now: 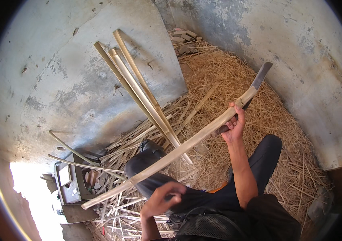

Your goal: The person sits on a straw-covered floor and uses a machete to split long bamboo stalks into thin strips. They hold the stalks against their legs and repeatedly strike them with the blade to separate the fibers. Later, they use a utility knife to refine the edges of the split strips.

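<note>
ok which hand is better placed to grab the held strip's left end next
Probably the left hand: it looks empty and nearer that end of the strip. The right hand holds the knife.

We look steeply down from the person's head — through the left of two side-by-side fisheye cameras — with the left hand [163, 199] and right hand [236, 127] near us, the straw [289, 160] farther below, and the walls [74, 84] reaching toward the round, dark rim of our wide view.

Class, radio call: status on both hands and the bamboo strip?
Right hand gripping bamboo strip, dark blade alongside. Left hand open, off the strip. Leaning strips beyond.
</note>
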`<action>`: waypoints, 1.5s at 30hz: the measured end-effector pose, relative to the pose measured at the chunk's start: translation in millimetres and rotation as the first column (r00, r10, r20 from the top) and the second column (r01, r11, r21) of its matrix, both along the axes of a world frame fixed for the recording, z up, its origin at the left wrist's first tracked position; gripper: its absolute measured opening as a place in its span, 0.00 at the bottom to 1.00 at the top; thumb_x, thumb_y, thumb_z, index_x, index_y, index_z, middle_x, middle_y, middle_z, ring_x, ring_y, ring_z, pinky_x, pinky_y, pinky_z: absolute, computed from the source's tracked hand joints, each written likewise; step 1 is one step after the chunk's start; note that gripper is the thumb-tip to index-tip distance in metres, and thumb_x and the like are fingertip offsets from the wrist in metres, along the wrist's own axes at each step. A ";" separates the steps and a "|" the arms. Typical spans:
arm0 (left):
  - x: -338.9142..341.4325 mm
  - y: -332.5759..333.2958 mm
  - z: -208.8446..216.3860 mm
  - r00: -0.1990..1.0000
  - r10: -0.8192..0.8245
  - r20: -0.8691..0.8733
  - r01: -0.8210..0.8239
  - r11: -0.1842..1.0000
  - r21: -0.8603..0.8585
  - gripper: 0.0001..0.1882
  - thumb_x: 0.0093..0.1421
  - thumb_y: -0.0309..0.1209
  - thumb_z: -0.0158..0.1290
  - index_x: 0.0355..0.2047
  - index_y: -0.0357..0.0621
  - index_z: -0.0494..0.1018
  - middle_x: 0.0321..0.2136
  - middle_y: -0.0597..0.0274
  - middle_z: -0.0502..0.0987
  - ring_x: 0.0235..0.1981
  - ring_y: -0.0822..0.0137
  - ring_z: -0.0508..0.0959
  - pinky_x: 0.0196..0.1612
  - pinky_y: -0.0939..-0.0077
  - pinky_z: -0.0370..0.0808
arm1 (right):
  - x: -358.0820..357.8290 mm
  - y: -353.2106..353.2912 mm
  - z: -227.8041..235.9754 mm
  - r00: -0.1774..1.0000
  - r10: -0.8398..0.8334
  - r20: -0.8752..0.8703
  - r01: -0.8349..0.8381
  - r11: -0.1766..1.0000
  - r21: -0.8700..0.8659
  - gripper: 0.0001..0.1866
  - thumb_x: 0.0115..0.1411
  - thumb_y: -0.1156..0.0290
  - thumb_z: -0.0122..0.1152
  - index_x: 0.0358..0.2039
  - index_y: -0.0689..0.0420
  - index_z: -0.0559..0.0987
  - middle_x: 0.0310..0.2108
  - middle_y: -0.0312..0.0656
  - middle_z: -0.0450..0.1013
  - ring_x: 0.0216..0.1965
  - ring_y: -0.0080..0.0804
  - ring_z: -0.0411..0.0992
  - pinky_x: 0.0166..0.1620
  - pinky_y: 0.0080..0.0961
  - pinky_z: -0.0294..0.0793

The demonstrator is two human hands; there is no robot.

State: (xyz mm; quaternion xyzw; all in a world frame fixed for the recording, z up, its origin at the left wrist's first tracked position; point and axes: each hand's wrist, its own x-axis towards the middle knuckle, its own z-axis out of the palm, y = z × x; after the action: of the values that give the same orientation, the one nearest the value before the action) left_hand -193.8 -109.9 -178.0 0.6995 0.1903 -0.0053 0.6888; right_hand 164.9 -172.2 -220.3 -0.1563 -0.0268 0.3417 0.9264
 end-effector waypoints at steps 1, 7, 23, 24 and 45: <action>5.1 1.6 -17.9 0.977 0.175 0.124 -0.178 0.984 0.013 0.40 0.57 0.53 0.66 0.59 0.36 0.67 0.52 0.47 0.77 0.54 0.51 0.76 0.57 0.58 0.74 | -0.5 0.0 -0.3 1.000 -0.003 -0.011 0.003 1.000 -0.003 0.12 0.62 0.61 0.63 0.41 0.54 0.77 0.12 0.20 0.52 0.12 0.09 0.52 0.18 0.08 0.61; 47.5 17.9 -1.2 0.251 0.852 0.459 -0.640 0.502 -0.582 0.32 0.65 0.55 0.54 0.59 0.47 0.62 0.40 0.61 0.75 0.57 0.59 0.70 0.63 0.55 0.69 | -4.6 -2.1 -16.3 0.991 -0.028 -0.128 0.023 0.999 -0.041 0.14 0.63 0.61 0.65 0.43 0.54 0.77 0.12 0.21 0.50 0.12 0.10 0.52 0.20 0.09 0.63; 89.9 133.2 106.3 0.451 0.352 0.820 -0.270 0.930 -0.251 0.21 0.74 0.54 0.38 0.39 0.48 0.63 0.16 0.75 0.51 0.17 0.74 0.53 0.26 0.73 0.56 | -58.8 -55.2 -129.9 0.969 0.045 -0.244 -0.184 0.793 -0.581 0.17 0.68 0.51 0.61 0.37 0.51 0.74 0.11 0.24 0.51 0.12 0.17 0.53 0.25 0.22 0.64; 108.6 132.0 100.8 0.501 0.318 0.805 -0.252 0.943 -0.216 0.21 0.74 0.54 0.39 0.39 0.48 0.62 0.15 0.75 0.52 0.16 0.74 0.52 0.25 0.71 0.55 | -59.5 -62.3 -131.0 0.975 0.057 -0.215 -0.180 0.766 -0.617 0.17 0.68 0.51 0.60 0.36 0.51 0.73 0.11 0.25 0.52 0.12 0.17 0.53 0.25 0.23 0.64; 229.2 125.1 -83.4 0.874 0.321 0.366 -0.303 0.947 -0.108 0.29 0.71 0.51 0.49 0.18 0.46 0.66 0.15 0.68 0.64 0.18 0.75 0.63 0.24 0.76 0.58 | -106.8 -56.1 -166.9 0.874 0.478 -0.092 -0.394 0.586 -0.708 0.33 0.67 0.29 0.42 0.29 0.50 0.67 0.14 0.29 0.56 0.12 0.18 0.54 0.19 0.21 0.59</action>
State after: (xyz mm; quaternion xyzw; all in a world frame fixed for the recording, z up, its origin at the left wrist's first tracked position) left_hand 35.4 15.3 -261.4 0.6309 0.1640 0.2363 0.7206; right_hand 58.1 -228.3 -387.2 -0.5061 0.0187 0.5326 0.6781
